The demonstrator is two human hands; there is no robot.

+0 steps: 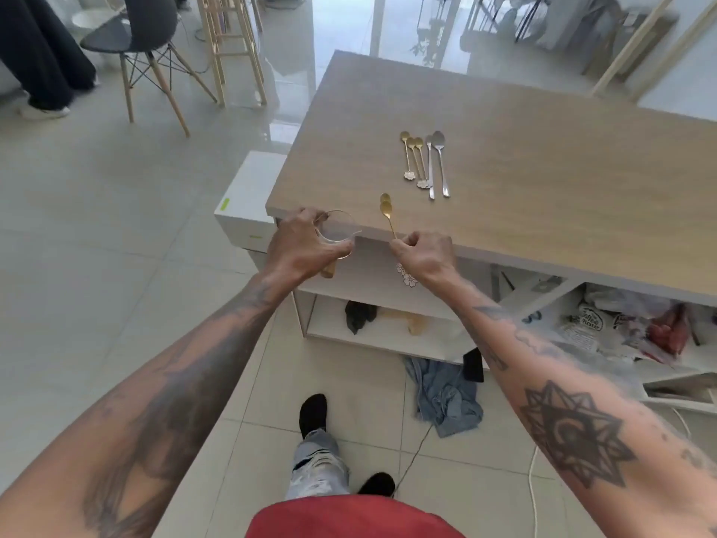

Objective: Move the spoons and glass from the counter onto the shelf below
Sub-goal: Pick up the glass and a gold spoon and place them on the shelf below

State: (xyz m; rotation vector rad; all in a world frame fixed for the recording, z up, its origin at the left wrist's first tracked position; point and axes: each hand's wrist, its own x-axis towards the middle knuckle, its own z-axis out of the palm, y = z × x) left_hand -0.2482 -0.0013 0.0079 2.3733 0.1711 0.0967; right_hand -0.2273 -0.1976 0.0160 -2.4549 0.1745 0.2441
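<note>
My left hand [302,246] grips a clear glass [338,231] at the counter's near left corner, just off the wooden counter [523,157] edge. My right hand [425,256] pinches two gold spoons [387,211] by their stems; their bowls point away over the counter edge and their white flower ends hang below my palm. Further back on the counter lie three gold flower-handled spoons [413,159] and two silver spoons [438,163], side by side. The white shelf [372,289] runs right under the counter, beneath both hands.
A lower shelf holds a dark cloth [359,315] and a wooden utensil [407,322]. Bags and clutter [605,328] fill the right compartment. A blue cloth [446,398] and a cable lie on the tiled floor. A white box [248,196] stands left of the counter; chair and stool behind.
</note>
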